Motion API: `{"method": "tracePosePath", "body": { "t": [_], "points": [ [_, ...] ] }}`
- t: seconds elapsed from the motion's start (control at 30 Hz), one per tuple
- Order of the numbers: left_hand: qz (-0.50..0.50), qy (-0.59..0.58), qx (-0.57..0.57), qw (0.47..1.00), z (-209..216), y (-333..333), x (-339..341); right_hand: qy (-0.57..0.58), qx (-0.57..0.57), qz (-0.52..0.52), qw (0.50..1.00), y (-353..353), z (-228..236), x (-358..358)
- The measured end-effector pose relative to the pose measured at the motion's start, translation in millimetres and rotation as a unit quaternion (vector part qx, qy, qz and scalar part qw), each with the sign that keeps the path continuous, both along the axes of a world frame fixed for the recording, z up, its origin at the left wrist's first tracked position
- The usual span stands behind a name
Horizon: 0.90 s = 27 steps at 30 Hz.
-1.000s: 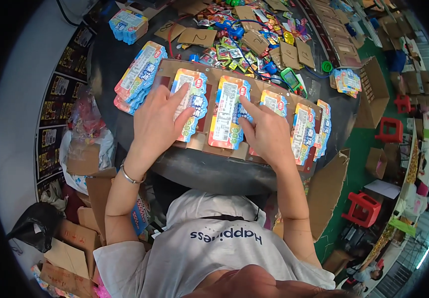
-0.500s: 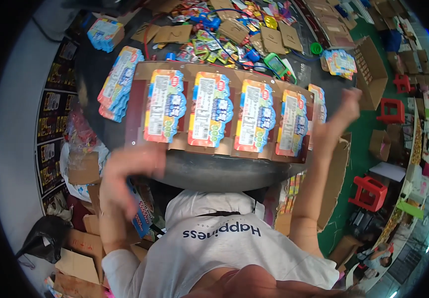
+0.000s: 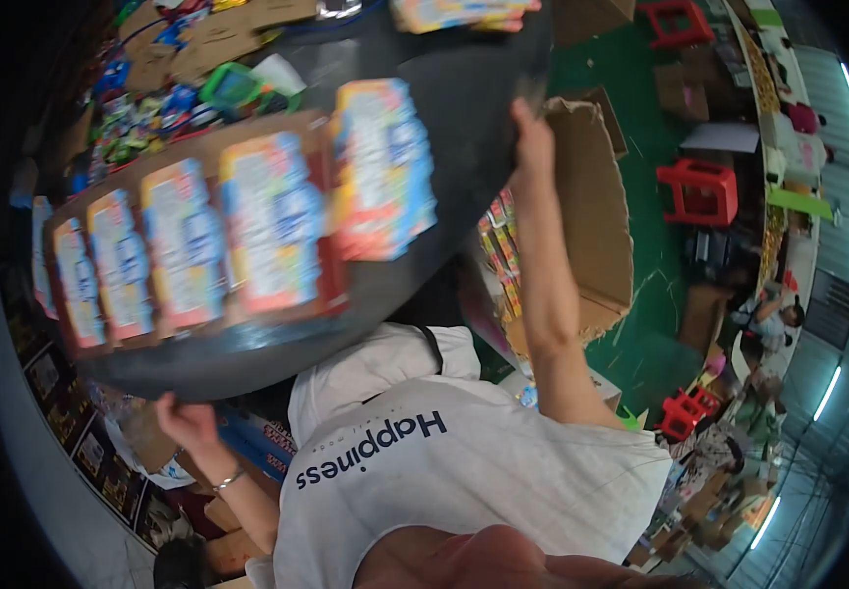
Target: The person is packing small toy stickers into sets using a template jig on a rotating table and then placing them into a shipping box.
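Observation:
On the dark round-edged table [image 3: 424,265] lies a brown and dark-red cardboard tray [image 3: 331,280], with several colourful scalloped-edge cards [image 3: 272,216] spaced along it. A stack of similar cards [image 3: 380,172] sits right beside the tray's right end. My left hand [image 3: 187,422] is below the table's near edge, fingers apart, holding nothing. Stretched far forward, my right hand [image 3: 532,142] is at the table's right edge, above an open carton; its fingertips are blurred, so I cannot make out what they touch.
A torn-edged open carton [image 3: 596,216] stands right of the table, with packets inside. Wrapped sweets and flat cardboard pieces [image 3: 218,44] pile up at the far left. More cards [image 3: 464,12] lie at the far edge. Red stools [image 3: 697,191] stand on the green floor.
The view has swung right, so the tray now appears further left. My left hand has dropped from beside the tray to below the table edge. My right arm reaches to the table's right edge.

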<state>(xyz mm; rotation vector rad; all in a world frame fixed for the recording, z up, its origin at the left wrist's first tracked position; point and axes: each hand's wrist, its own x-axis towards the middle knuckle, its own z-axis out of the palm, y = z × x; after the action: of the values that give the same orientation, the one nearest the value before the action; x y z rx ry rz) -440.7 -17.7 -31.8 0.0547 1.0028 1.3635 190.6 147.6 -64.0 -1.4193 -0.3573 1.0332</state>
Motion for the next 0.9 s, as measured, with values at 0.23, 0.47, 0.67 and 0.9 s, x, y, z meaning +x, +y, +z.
{"method": "tracePosePath", "body": {
  "t": [0.23, 0.47, 0.67, 0.9],
  "points": [
    [-0.1, -0.115, 0.142, 0.978, -8.1, -37.9, 116.4, 0.28, 0.014, 0.441, 0.853, -189.7, 27.0, -157.1],
    [0.152, 0.157, -0.091, 0.972, -14.4, 13.6, 55.9, -0.194, -0.185, 0.01, 0.963, -283.7, -83.4, 36.1],
    [0.051, 0.422, -0.196, 0.884, 8.9, 115.7, -214.6, -0.374, -0.295, 0.353, 0.805, -393.1, -223.8, 36.5],
    [-0.053, 0.476, -0.218, 0.85, 17.6, 170.6, -178.9, -0.298, -0.346, 0.348, 0.819, -412.8, -219.0, 47.6]
  ]
}}
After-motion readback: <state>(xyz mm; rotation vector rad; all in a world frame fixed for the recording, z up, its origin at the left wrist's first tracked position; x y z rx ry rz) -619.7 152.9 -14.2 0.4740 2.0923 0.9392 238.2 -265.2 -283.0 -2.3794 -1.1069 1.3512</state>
